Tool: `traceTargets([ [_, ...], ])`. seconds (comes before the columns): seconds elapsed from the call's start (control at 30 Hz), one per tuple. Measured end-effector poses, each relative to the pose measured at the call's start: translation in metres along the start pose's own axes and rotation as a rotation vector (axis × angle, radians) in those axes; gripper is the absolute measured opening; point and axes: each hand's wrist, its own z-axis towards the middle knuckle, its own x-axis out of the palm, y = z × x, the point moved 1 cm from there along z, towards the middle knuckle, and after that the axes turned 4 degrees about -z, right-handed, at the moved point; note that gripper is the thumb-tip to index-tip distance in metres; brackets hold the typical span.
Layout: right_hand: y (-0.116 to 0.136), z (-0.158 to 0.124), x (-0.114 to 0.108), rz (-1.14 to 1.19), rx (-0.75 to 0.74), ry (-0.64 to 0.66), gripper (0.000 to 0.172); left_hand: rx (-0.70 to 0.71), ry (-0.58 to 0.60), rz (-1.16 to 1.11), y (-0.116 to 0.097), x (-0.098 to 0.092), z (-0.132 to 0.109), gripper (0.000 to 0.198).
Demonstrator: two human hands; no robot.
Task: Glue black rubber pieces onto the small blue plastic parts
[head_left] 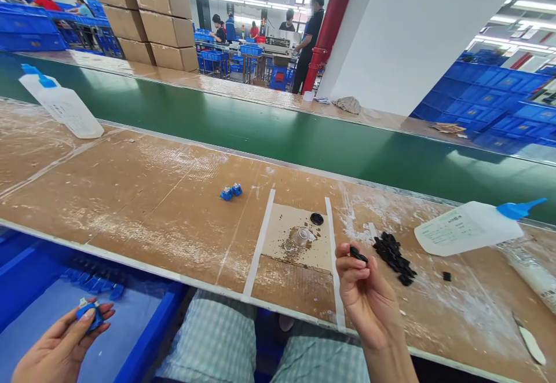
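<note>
Blue plastic part (89,313) is pinched in my left grip (61,345), the fingers closed around it above a blue plastic crate (147,336). My right grip (369,296) is clamped on a small black piece (358,254) between thumb and finger, held up near my eyes, I think for looking at it well. Just beside this grip lies a heap of small black pieces (393,258), probably placed there for easy reach. Two small blue parts (231,190) sit on the brown cardboard-covered surface (130,209), near a small clear cup (303,236) between white tape strips. Behind runs a green conveyor belt (217,110), and farther in the room are stacked cardboard boxes (147,18) and other workers (310,41).
</note>
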Motion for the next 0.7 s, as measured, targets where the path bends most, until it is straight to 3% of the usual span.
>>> traceTargets([
  [0.13, -0.001, 0.001, -0.003, -0.019, 0.051, -0.004, 0.039, -0.107, -0.140, 0.096, 0.028, -0.014, 0.014, 0.018],
  [0.3, -0.002, 0.002, -0.006, -0.267, -0.042, -0.052, 0.038, -0.037, -0.096, 0.481, 0.070, -0.031, 0.038, 0.037],
  [0.4, 0.000, 0.002, -0.016, -0.788, -0.353, -0.117, 0.027, 0.042, -0.050, 0.629, 0.089, -0.033, 0.048, 0.033],
  [0.5, 0.008, -0.003, -0.034, -1.634, -0.801, -0.136, 0.019, 0.184, -0.001, 0.735, 0.105, -0.030, 0.056, 0.027],
  [0.53, 0.012, -0.005, -0.042, -1.899, -0.929, -0.065, 0.021, 0.225, 0.011, 0.765, 0.110, -0.029, 0.059, 0.025],
  [0.6, 0.019, -0.008, -0.063, -2.280, -1.085, 0.213, 0.025, 0.284, 0.012, 0.826, 0.121, -0.026, 0.064, 0.022],
  [0.7, 0.033, -0.011, -0.097, -2.624, -1.224, 0.615, 0.035, 0.348, -0.020, 0.912, 0.135, -0.022, 0.069, 0.025],
])
